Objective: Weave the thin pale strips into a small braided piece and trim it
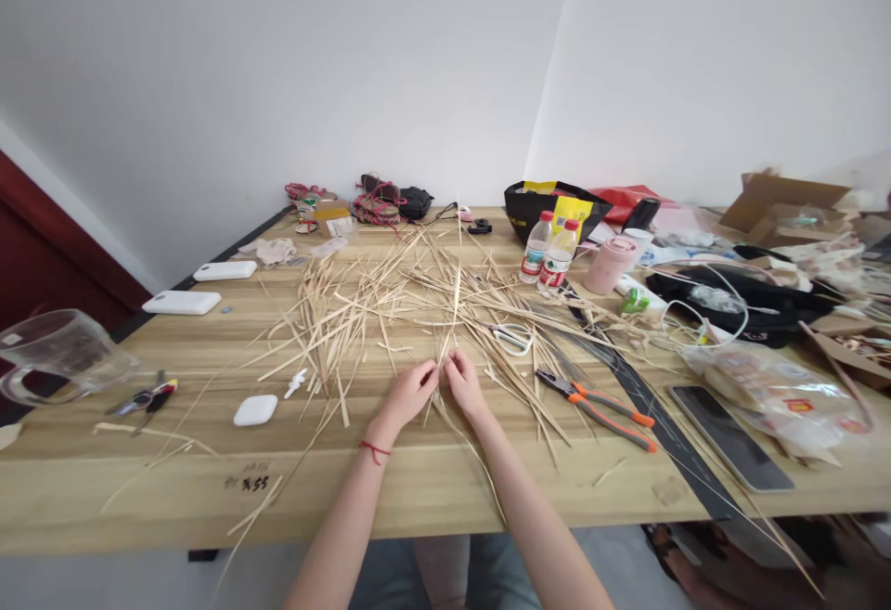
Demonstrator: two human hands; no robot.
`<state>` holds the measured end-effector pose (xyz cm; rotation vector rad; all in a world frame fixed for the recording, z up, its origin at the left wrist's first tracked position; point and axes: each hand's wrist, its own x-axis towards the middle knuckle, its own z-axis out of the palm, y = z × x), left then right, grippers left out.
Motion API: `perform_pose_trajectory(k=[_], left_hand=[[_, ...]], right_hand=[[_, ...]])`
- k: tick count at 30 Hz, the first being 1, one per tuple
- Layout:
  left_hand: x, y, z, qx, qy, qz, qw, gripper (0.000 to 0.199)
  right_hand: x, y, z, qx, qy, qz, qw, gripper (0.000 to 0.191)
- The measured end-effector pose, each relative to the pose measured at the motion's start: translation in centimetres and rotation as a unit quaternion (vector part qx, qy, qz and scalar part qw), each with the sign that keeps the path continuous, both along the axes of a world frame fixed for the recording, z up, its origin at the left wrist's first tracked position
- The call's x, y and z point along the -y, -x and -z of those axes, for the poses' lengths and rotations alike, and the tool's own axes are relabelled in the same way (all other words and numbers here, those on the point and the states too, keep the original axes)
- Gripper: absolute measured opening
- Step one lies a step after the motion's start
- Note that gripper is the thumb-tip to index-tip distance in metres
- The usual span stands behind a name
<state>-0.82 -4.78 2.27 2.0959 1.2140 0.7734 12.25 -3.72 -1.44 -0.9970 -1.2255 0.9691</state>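
Observation:
My left hand (409, 394), a red string at its wrist, is closed in a pinch over pale straw strips. Close beside it my right hand (462, 382) pinches the same strips, fingertips nearly touching. One long straw strip (456, 299) stands up from between the fingers, and a twisted tail (471, 443) of it runs down over the table's front edge. The fingers hide the spot where the strips meet. Beyond the hands spreads a loose pile of straw strips (368, 304). White-handled scissors (513, 339) lie in it; orange-handled pliers (613, 413) rest to the right.
The wooden table (313, 508) carries a glass mug (66, 350), a white earphone case (255, 410) and white power banks (182, 303) at left. Two bottles (535, 248), a pink cup (611, 264), a black bag (738, 299) and a phone (730, 438) crowd the right.

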Motion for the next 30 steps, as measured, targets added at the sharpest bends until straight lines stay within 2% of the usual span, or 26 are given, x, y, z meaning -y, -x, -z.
perform_pose_trajectory(k=[7,13,23,30], left_hand=[[0.0,-0.2,0.6,-0.030,-0.041,-0.053,0.997,0.025],[-0.5,-0.3,1.2,-0.011,-0.053,-0.071,0.996,0.024],[-1.1,-0.9,2.5,0.122,0.007,-0.076,0.990,0.026],[-0.8,-1.2,2.6,0.085,-0.011,-0.122,0.989,0.029]], right_hand=[[0.2,0.2,0.2,0.025,0.019,-0.059,0.998,0.021],[0.2,0.4,0.6,0.093,-0.005,-0.037,0.995,0.023],[0.2,0.5,0.2,0.019,0.030,-0.044,0.998,0.025],[0.2,0.5,-0.1,0.021,0.017,-0.035,0.999,0.024]])
